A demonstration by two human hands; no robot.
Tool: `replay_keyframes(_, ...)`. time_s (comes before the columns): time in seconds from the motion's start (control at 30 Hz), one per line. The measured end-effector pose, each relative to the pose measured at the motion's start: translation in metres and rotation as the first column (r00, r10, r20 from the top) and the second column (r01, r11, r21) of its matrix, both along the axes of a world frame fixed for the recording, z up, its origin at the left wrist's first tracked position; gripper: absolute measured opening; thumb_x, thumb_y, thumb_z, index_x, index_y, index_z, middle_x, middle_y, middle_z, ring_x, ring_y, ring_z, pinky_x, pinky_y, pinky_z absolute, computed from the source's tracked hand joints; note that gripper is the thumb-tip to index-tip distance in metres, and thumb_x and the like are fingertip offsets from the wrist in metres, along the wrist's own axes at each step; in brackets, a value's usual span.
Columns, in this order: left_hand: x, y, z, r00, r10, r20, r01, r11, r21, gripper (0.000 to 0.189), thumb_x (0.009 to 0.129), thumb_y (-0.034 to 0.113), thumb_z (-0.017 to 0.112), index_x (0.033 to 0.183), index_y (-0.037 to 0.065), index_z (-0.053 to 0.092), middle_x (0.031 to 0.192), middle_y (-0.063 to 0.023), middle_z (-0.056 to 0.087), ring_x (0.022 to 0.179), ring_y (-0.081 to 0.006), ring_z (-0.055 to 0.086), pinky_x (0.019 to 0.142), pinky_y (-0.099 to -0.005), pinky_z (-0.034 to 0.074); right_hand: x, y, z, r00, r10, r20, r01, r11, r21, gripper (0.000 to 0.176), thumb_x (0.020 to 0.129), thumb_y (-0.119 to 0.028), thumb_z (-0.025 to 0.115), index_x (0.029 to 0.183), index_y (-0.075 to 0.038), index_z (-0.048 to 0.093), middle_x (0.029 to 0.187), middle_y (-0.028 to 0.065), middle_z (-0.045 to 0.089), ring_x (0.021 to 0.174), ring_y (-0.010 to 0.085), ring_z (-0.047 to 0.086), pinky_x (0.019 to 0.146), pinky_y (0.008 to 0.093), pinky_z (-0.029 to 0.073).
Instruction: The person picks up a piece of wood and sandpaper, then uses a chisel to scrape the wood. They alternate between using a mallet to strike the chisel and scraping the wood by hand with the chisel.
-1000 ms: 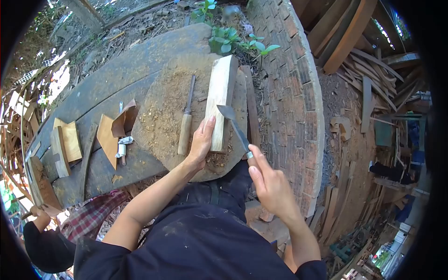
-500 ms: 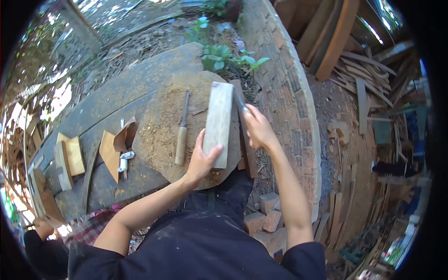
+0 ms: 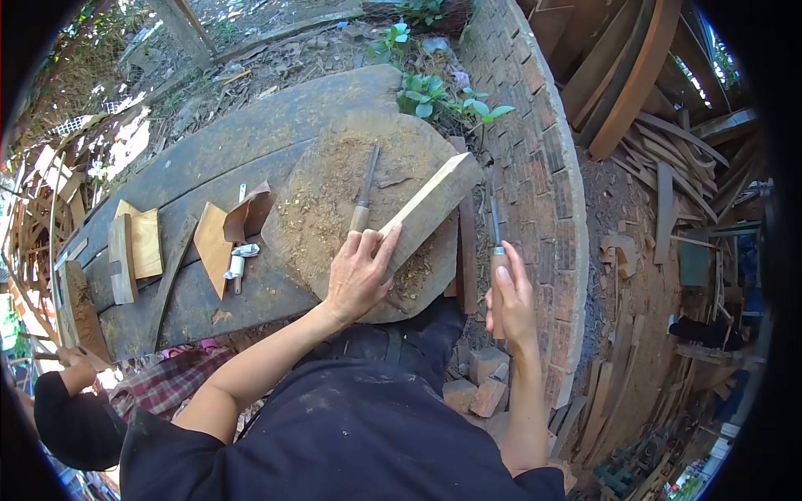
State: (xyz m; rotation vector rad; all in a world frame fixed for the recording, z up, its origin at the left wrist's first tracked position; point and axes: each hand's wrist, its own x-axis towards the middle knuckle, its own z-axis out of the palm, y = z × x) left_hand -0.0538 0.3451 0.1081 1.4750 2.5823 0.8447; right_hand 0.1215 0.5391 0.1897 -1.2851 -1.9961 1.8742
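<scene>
My left hand (image 3: 359, 271) grips the near end of a rectangular wooden block (image 3: 443, 200). The block is tilted to the upper right, with a pale narrow side facing up and left. My right hand (image 3: 511, 305) is closed round the wooden handle of a chisel (image 3: 499, 259), its long dark blade pointing up and away from me, to the right of the block and apart from it. A second chisel (image 3: 367, 185) lies on the round wooden board (image 3: 422, 138), its handle partly hidden by my left hand. Wood chips and dust are scattered over the board.
Left of the board, the dark plank bench (image 3: 251, 138) bears thin wood pieces (image 3: 146, 242), folded brown sheet (image 3: 248, 215) and a white tube (image 3: 236, 265). A brick wall (image 3: 543, 209) runs along the right. Another person's hand (image 3: 77, 367) shows at lower left.
The block has turned from nearly upright to slanting right, showing its pale side. My left hand has shifted its hold. My right hand has moved down and right with the chisel, away from the block.
</scene>
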Motion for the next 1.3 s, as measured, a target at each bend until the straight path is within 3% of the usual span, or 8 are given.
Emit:
replay_keyframes(0.57, -0.004, -0.005, -0.025, 0.818, 0.039, 0.575, -0.054, 0.998, 0.009, 0.076, 0.091, 0.03, 0.07, 0.155, 0.005, 0.037, 0.119, -0.0152, 0.054, 0.11, -0.0284, 0.056, 0.097, -0.0391, 0.048, -0.003, -0.051, -0.001, 0.996, 0.081, -0.04, -0.081, 0.997, 0.005, 0.056, 0.104, -0.023, 0.051, 0.155, -0.008, 0.034, 0.064, 0.0006, 0.049, 0.038, 0.0081, 0.044, 0.036, 0.0251, 0.039)
replay_keyframes(0.63, -0.011, -0.003, -0.016, -0.065, -0.269, 0.961, -0.285, 0.928, 0.24, 0.067, 0.101, 0.029, 0.059, 0.158, 0.005, 0.032, 0.136, -0.0114, 0.053, 0.126, -0.0233, 0.052, 0.105, -0.0379, 0.043, 0.0, -0.055, -0.002, 0.994, 0.095, -0.048, -0.096, 0.995, -0.024, 0.059, 0.103, -0.022, 0.053, 0.156, -0.009, 0.032, 0.066, 0.0017, 0.05, 0.039, 0.0084, 0.045, 0.036, 0.0248, 0.04)
replay_keyframes(0.83, 0.001, -0.014, -0.031, -0.511, -0.475, 0.716, -0.559, 0.817, 0.143, 0.05, 0.108, 0.027, 0.043, 0.151, 0.003, 0.036, 0.142, -0.0158, 0.053, 0.122, -0.0255, 0.058, 0.103, -0.0425, 0.05, -0.001, -0.061, -0.005, 0.985, 0.022, -0.172, -0.055, 0.98, -0.193, 0.066, 0.101, -0.023, 0.058, 0.157, -0.008, 0.028, 0.069, 0.0037, 0.052, 0.041, 0.0087, 0.047, 0.036, 0.0236, 0.04)
replay_keyframes(0.9, 0.007, -0.014, -0.048, -0.672, -0.715, 0.195, -0.673, 0.699, 0.244, 0.051, 0.109, 0.027, 0.04, 0.15, -0.002, 0.034, 0.141, -0.0232, 0.052, 0.117, -0.0313, 0.061, 0.101, -0.0434, 0.054, -0.002, -0.062, -0.008, 0.987, 0.038, -0.159, -0.068, 0.98, -0.188, 0.065, 0.102, -0.025, 0.057, 0.158, -0.01, 0.027, 0.069, 0.0039, 0.052, 0.04, 0.0084, 0.048, 0.036, 0.0229, 0.041)
replay_keyframes(0.97, 0.016, -0.008, -0.05, -0.675, -0.724, 0.139, -0.697, 0.688, 0.202, 0.053, 0.111, 0.031, 0.033, 0.148, -0.007, 0.033, 0.14, -0.0278, 0.051, 0.118, -0.0354, 0.061, 0.103, -0.0442, 0.055, -0.003, -0.064, -0.011, 0.987, 0.06, -0.149, -0.087, 0.979, -0.187, 0.065, 0.103, -0.027, 0.055, 0.159, -0.011, 0.026, 0.069, 0.0042, 0.053, 0.04, 0.0082, 0.048, 0.036, 0.0222, 0.042)
replay_keyframes(1.03, 0.021, 0.002, -0.033, -0.617, -0.508, 0.602, -0.584, 0.807, 0.082, 0.057, 0.112, 0.038, 0.025, 0.147, -0.007, 0.035, 0.139, -0.0275, 0.051, 0.123, -0.0364, 0.059, 0.106, -0.0453, 0.053, -0.005, -0.066, -0.013, 0.987, 0.06, -0.147, -0.093, 0.968, -0.231, 0.066, 0.102, -0.027, 0.057, 0.159, -0.012, 0.026, 0.069, 0.0043, 0.052, 0.041, 0.0085, 0.048, 0.036, 0.0224, 0.042)
replay_keyframes(1.13, 0.017, 0.008, -0.02, -0.606, -0.257, 0.753, -0.382, 0.924, 0.008, 0.062, 0.111, 0.043, 0.026, 0.143, -0.009, 0.039, 0.134, -0.0288, 0.055, 0.118, -0.037, 0.062, 0.103, -0.0455, 0.055, -0.007, -0.068, -0.015, 0.99, 0.075, -0.122, -0.103, 0.965, -0.242, 0.068, 0.101, -0.027, 0.059, 0.159, -0.012, 0.026, 0.07, 0.004, 0.052, 0.042, 0.0085, 0.048, 0.036, 0.0223, 0.042)
replay_keyframes(1.3, -0.009, -0.014, -0.008, -0.012, 0.237, 0.971, 0.332, 0.917, -0.22, 0.054, 0.109, 0.036, 0.041, 0.126, -0.013, 0.057, 0.1, -0.0227, 0.072, 0.08, -0.0264, 0.075, 0.071, -0.0357, 0.062, 0.001, -0.067, -0.021, 0.997, -0.009, -0.08, -0.012, 0.965, -0.263, 0.071, 0.099, -0.026, 0.061, 0.159, -0.013, 0.025, 0.07, 0.0034, 0.051, 0.043, 0.0086, 0.048, 0.037, 0.023, 0.042)
